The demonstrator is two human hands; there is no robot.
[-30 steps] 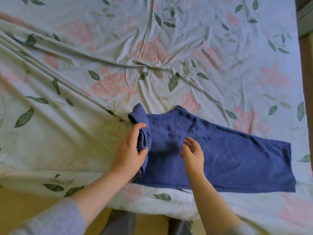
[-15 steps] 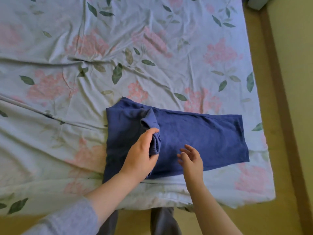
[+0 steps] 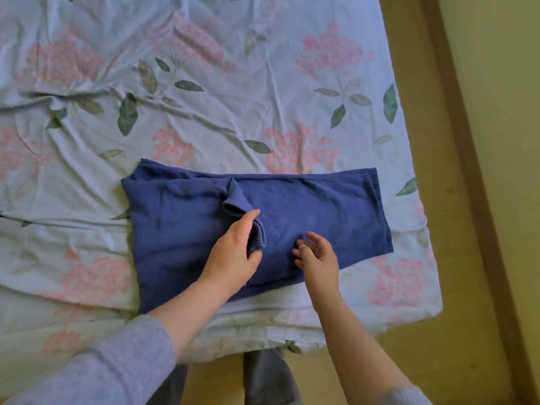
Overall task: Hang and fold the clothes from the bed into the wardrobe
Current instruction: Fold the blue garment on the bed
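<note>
Fold [image 3: 242, 207] carried further across garment [image 3: 321, 206]; left hand [image 3: 233, 255] grips it, right hand [image 3: 317, 258] loose-fingered beside: best laid square, then smoothed flat.

Soft daylight falls on a bed [image 3: 292, 323] under a wrinkled floral sheet [image 3: 263, 97], with yellowish floor [image 3: 429, 135] and a brown wooden strip [image 3: 474, 185] alongside

1. Blue garment [image 3: 321, 206]: soft matt cloth, creasing lightly and showing a stitched hem.
2. Bed sheet [image 3: 263, 112]: thin, smooth printed cloth, wrinkling in fine ridges.
3. Grey sleeve [image 3: 117, 372]: matt knit, looking faintly ribbed.
4. Floor [image 3: 438, 361]: appearing matt, material unclear.
</note>
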